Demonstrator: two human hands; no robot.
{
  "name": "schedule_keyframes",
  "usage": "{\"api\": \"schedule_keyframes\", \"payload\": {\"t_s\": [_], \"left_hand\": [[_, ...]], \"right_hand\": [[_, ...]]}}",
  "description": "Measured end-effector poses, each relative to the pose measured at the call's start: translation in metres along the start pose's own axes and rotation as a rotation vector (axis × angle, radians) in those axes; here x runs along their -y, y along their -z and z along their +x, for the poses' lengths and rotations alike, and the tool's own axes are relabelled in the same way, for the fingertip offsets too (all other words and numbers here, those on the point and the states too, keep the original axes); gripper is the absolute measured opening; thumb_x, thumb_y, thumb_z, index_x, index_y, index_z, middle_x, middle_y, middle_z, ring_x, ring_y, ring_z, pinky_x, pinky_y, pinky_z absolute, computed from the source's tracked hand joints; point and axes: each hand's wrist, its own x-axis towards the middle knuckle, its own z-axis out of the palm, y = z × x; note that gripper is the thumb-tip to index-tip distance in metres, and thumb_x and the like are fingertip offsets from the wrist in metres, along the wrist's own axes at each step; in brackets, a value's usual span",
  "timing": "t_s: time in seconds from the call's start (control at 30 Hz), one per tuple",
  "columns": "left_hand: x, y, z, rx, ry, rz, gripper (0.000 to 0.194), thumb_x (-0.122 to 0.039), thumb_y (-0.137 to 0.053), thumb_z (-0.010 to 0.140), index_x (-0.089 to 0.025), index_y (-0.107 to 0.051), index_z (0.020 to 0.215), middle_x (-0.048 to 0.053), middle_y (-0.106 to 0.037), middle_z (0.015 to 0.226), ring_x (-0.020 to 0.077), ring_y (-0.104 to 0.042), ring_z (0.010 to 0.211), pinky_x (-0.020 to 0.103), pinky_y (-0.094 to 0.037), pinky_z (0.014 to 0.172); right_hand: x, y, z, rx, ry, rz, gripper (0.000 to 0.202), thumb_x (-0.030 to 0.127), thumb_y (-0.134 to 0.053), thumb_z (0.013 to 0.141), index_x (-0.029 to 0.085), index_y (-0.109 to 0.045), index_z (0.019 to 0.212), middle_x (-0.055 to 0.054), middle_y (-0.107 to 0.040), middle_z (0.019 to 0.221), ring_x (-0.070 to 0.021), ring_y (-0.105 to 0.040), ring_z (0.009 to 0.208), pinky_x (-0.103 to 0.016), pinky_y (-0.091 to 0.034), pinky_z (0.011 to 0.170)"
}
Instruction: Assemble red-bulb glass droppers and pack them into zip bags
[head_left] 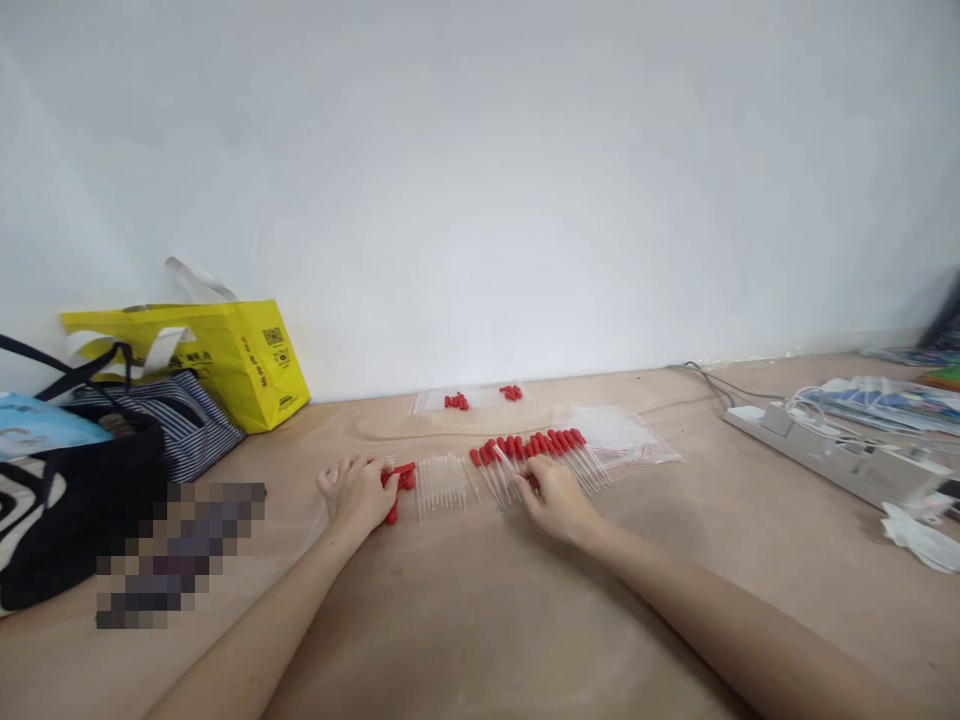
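My left hand point(360, 492) rests on the table with its fingers apart, its thumb against a small pile of red rubber bulbs point(406, 478). Right of the pile, clear glass tubes point(442, 482) without bulbs lie side by side. My right hand point(559, 495) is closed in a pinch on a clear glass tube point(504, 458), tilted up to the left; its lower end is hidden by the fingers. Around and behind that hand, droppers point(577, 455) with red bulbs lie in a slanting row, bulbs toward the wall.
Behind the droppers lie a clear plastic bag point(619, 435) and another bag point(487, 399) with red bulbs on it. A yellow bag point(255, 370) and a black bag point(67, 520) stand at left. A power strip point(810, 450) with cables and a crumpled tissue point(921, 535) are at right.
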Motion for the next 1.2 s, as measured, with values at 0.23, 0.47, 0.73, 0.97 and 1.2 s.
{"api": "schedule_keyframes", "payload": {"t_s": [0.23, 0.47, 0.73, 0.97, 1.2], "left_hand": [[-0.011, 0.013, -0.017, -0.041, -0.116, -0.033, 0.018, -0.030, -0.043, 0.078, -0.021, -0.059, 0.079, 0.005, -0.064, 0.089, 0.0244, -0.051, 0.093, 0.044, -0.023, 0.087], [-0.039, 0.017, -0.069, 0.071, -0.559, -0.347, 0.011, -0.021, -0.044, 0.077, -0.021, -0.055, 0.075, 0.001, -0.062, 0.075, 0.0184, -0.054, 0.078, 0.043, -0.022, 0.090], [-0.044, 0.006, -0.069, 0.057, -0.541, -0.390, 0.020, -0.026, -0.048, 0.080, -0.030, -0.067, 0.083, 0.004, -0.061, 0.100, 0.0230, -0.050, 0.093, 0.041, -0.027, 0.080], [-0.058, 0.006, -0.072, 0.103, -0.474, -0.483, 0.018, -0.027, -0.040, 0.086, -0.023, -0.057, 0.084, 0.000, -0.065, 0.085, 0.0191, -0.054, 0.083, 0.038, -0.027, 0.078], [-0.057, 0.002, -0.074, 0.104, -0.450, -0.541, 0.013, -0.026, -0.040, 0.085, -0.023, -0.053, 0.084, -0.002, -0.063, 0.083, 0.0174, -0.055, 0.081, 0.038, -0.024, 0.082]], "right_hand": [[-0.026, 0.012, -0.027, 0.036, 0.084, 0.101, 0.014, 0.014, -0.036, 0.081, 0.017, -0.050, 0.082, -0.003, -0.059, 0.074, -0.0143, -0.052, 0.066, -0.024, -0.037, 0.061], [-0.024, 0.011, -0.035, 0.069, 0.117, 0.163, 0.017, 0.013, -0.037, 0.081, 0.017, -0.052, 0.085, -0.005, -0.060, 0.083, -0.0154, -0.054, 0.076, -0.026, -0.039, 0.069], [-0.016, 0.008, -0.039, 0.101, 0.105, 0.164, 0.014, 0.016, -0.038, 0.083, 0.018, -0.052, 0.083, -0.003, -0.059, 0.081, -0.0143, -0.053, 0.075, -0.025, -0.038, 0.068], [-0.005, 0.003, -0.039, 0.141, 0.146, 0.138, 0.020, 0.019, -0.036, 0.086, 0.020, -0.056, 0.088, -0.001, -0.062, 0.082, -0.0142, -0.055, 0.079, -0.028, -0.033, 0.075], [0.006, -0.002, -0.041, 0.185, 0.186, 0.143, 0.021, 0.019, -0.035, 0.087, 0.019, -0.056, 0.088, -0.002, -0.061, 0.082, -0.0144, -0.054, 0.079, -0.028, -0.034, 0.073]]}}
